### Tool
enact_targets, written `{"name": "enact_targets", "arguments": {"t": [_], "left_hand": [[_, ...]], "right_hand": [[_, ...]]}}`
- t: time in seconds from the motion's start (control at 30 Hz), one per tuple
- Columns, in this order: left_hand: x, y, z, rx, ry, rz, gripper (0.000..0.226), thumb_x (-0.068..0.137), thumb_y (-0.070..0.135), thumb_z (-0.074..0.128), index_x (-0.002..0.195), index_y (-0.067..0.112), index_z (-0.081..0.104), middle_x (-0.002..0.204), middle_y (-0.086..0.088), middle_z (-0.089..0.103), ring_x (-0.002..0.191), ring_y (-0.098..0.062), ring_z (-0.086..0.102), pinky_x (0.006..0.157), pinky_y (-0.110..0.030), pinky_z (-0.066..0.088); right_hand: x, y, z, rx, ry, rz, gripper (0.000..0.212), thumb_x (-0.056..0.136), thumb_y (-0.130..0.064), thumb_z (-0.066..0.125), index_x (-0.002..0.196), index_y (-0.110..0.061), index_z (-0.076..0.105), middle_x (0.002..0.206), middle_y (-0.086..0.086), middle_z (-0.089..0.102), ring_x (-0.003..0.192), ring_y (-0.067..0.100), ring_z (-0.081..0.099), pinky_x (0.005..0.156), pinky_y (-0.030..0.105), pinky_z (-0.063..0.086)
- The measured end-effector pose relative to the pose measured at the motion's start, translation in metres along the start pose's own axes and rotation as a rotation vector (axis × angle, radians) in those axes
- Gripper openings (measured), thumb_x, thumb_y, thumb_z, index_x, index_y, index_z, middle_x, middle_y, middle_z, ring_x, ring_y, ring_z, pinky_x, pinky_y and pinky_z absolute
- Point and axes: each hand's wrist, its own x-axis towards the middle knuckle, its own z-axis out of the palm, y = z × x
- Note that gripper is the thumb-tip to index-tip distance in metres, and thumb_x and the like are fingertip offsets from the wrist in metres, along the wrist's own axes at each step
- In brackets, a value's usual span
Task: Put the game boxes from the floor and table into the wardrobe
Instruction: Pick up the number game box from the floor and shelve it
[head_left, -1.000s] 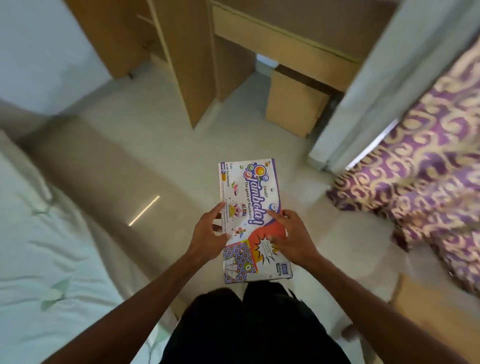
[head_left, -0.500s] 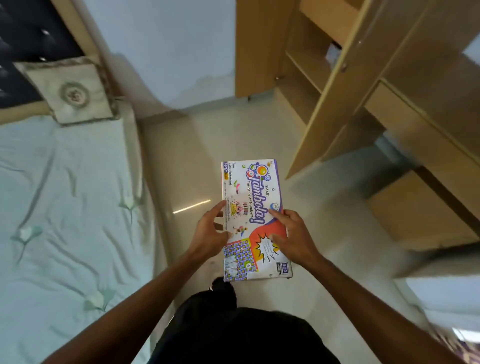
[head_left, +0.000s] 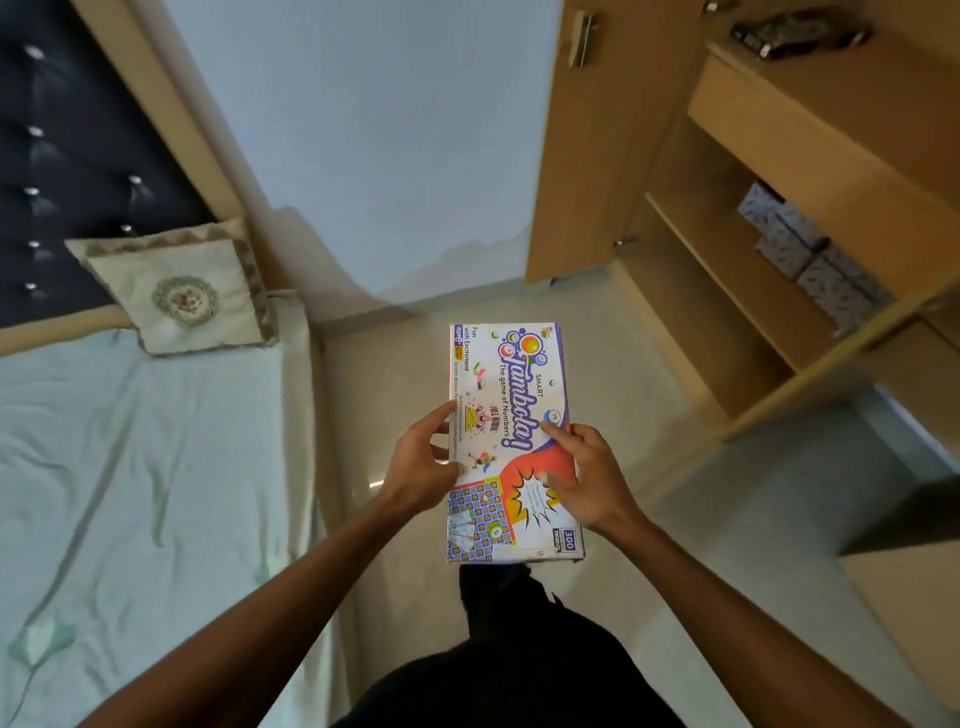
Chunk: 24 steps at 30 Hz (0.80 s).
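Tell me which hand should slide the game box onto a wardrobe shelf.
Probably the right hand: the open wardrobe stands on that side of the game box. The left hand grips the edge toward the bed.

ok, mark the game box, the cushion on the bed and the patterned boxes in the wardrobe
game box (head_left: 511, 395): head view, upper half of its printed lid
cushion (head_left: 184, 299): head view, round embroidered centre
patterned boxes (head_left: 795, 244): head view, side of the stack on the wardrobe shelf

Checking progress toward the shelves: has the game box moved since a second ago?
Yes. The game box, held in both hands, has been carried toward the open wardrobe, which was farther off before and is now close on its right.
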Motion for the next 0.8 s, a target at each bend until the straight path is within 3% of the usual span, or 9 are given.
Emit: {"name": "enact_targets", "arguments": {"t": [0.1, 0.23, 0.37, 0.5, 0.6, 0.8], "left_hand": [[0.084, 0.032, -0.012, 0.0, -0.025, -0.009, 0.08, 0.079, 0.007, 0.076, 0.147, 0.023, 0.037, 0.128, -0.001, 0.055, 0.097, -0.018, 0.062, 0.073, -0.038, 0.062], [0.178, 0.079, -0.025, -0.005, -0.036, 0.017, 0.08, 0.08, 0.006, 0.074, 0.148, 0.022, 0.036, 0.125, 0.0, 0.053, 0.088, -0.013, 0.062, 0.057, -0.023, 0.057], [0.273, 0.125, -0.027, -0.01, -0.065, 0.052, 0.08, 0.08, 0.008, 0.075, 0.148, 0.024, 0.035, 0.122, 0.003, 0.052, 0.095, -0.017, 0.062, 0.059, -0.026, 0.056], [0.377, 0.167, -0.012, -0.002, -0.114, 0.106, 0.075, 0.083, 0.003, 0.071, 0.148, 0.022, 0.038, 0.132, -0.003, 0.053, 0.099, -0.018, 0.061, 0.051, -0.019, 0.053], [0.462, 0.202, 0.007, 0.014, -0.176, 0.146, 0.07, 0.084, 0.003, 0.07, 0.146, 0.021, 0.041, 0.135, -0.004, 0.053, 0.098, -0.018, 0.061, 0.047, -0.017, 0.053], [0.6, 0.291, 0.046, 0.029, -0.347, 0.213, 0.065, 0.085, -0.001, 0.065, 0.143, 0.019, 0.044, 0.134, -0.003, 0.054, 0.103, -0.021, 0.06, 0.053, -0.02, 0.055]], "right_hand": [[0.084, 0.0, -0.023, 0.017, 0.01, 0.02, 0.064, 0.086, -0.021, 0.069, 0.142, -0.032, 0.041, 0.129, 0.001, 0.04, 0.118, 0.015, 0.05, 0.089, 0.033, 0.057], [0.18, -0.011, -0.059, 0.021, 0.065, 0.011, 0.064, 0.083, -0.017, 0.068, 0.141, -0.028, 0.043, 0.122, 0.001, 0.044, 0.115, 0.017, 0.052, 0.091, 0.026, 0.052], [0.268, -0.01, -0.099, 0.028, 0.112, 0.03, 0.067, 0.082, -0.017, 0.071, 0.141, -0.029, 0.043, 0.122, -0.001, 0.043, 0.115, 0.017, 0.052, 0.093, 0.033, 0.054], [0.352, 0.006, -0.141, 0.001, 0.182, 0.08, 0.067, 0.085, -0.018, 0.07, 0.143, -0.029, 0.039, 0.126, -0.001, 0.043, 0.115, 0.014, 0.051, 0.09, 0.03, 0.055], [0.413, 0.021, -0.179, -0.014, 0.25, 0.125, 0.066, 0.086, -0.02, 0.069, 0.144, -0.029, 0.038, 0.129, -0.001, 0.044, 0.118, 0.015, 0.05, 0.09, 0.036, 0.056], [0.503, 0.037, -0.259, 0.005, 0.405, 0.211, 0.062, 0.085, -0.019, 0.067, 0.141, -0.027, 0.042, 0.13, 0.002, 0.047, 0.119, 0.02, 0.05, 0.093, 0.043, 0.054]]}}
